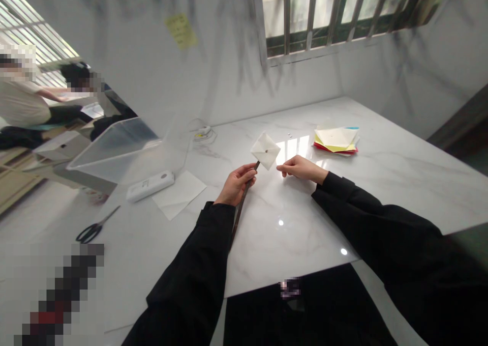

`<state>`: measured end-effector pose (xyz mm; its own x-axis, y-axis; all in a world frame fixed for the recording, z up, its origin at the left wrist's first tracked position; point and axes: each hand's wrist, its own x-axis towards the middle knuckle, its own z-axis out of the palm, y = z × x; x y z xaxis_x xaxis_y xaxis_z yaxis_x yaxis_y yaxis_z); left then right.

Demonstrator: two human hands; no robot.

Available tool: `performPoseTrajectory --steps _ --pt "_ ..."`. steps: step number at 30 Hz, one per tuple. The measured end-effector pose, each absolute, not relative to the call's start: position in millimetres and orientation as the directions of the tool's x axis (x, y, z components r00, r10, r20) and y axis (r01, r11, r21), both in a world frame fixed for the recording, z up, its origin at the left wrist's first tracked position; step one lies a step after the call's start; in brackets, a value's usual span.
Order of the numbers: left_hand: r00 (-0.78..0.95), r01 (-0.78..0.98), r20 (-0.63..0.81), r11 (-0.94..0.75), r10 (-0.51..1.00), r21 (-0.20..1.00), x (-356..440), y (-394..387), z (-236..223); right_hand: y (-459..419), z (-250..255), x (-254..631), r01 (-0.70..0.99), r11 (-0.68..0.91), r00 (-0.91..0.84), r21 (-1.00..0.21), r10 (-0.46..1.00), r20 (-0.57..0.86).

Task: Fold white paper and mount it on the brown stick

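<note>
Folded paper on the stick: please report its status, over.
Left hand gripping dark stick. Folded paper at stick's tip. Right hand close by, curled. Paper stack right, clear of hands.

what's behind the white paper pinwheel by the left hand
The dark stick in the left hand reaches the lower-left edge of the white paper pinwheel; marble-patterned tabletop shows around it. The pinwheel covers the tabletop directly beyond and any stick continuing behind.
</note>
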<state>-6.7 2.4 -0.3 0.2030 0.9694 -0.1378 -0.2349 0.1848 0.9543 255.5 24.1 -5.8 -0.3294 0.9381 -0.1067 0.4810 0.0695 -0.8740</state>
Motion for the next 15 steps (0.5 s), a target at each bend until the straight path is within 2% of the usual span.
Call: performPoseTrajectory --steps 6,10,13,15 --pt "0.217 -0.23 -0.128 0.178 0.968 0.957 -6.1 1.6 1.1 32.1 -9.5 261.6 0.408 0.016 -0.106 -0.913 0.994 -0.03" --pt "0.221 -0.231 -0.126 0.177 0.967 0.957 -5.9 1.7 0.8 30.4 -9.6 257.6 0.348 -0.042 -0.02 -0.936 0.998 -0.053" --pt "0.22 -0.232 -0.134 0.185 0.966 0.955 -5.8 2.5 0.0 27.8 -7.0 258.2 0.389 0.03 -0.125 -0.921 0.992 -0.021" --pt "0.212 -0.229 -0.145 0.193 0.967 0.954 -5.9 2.9 -0.5 24.9 -3.2 259.1 0.444 0.085 -0.347 -0.892 0.934 -0.083"
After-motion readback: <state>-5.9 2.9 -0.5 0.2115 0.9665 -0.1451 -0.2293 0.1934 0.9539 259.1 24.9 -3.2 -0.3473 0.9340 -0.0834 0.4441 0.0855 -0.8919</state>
